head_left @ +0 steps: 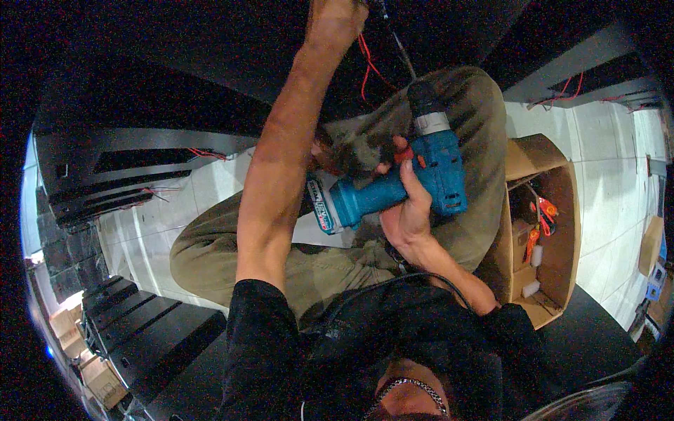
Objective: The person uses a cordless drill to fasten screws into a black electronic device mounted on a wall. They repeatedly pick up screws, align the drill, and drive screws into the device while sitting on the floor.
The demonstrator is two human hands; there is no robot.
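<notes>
- Can see, across the upper part, large flat black panels [210, 49], very dark.
- Can see, at left and right, a floor of pale shiny tiles [611, 203].
- Wearing loose olive-green cloth trousers [316, 281], with both knees bent, and a black short-sleeved shirt [263, 316].
- Having, just beside the right leg, an open brown cardboard box [567, 245].
- Holding, above the right thigh, a blue cordless drill with grey collar and black chuck [442, 168], with chuck toward the upper edge and battery end near the left forearm.
- Gripping the drill by its handle with the right hand [411, 217], fingers closed around.
- Reaching forward with the left hand [337, 24], partly cut by the upper edge; cannot tell its grip.
- Can see a long thin metal bit [404, 56], from chuck toward the left hand.
- Can see, inside the box, small orange-handled tools [547, 208].
- Can see, near the bit, thin red wires [368, 62].
</notes>
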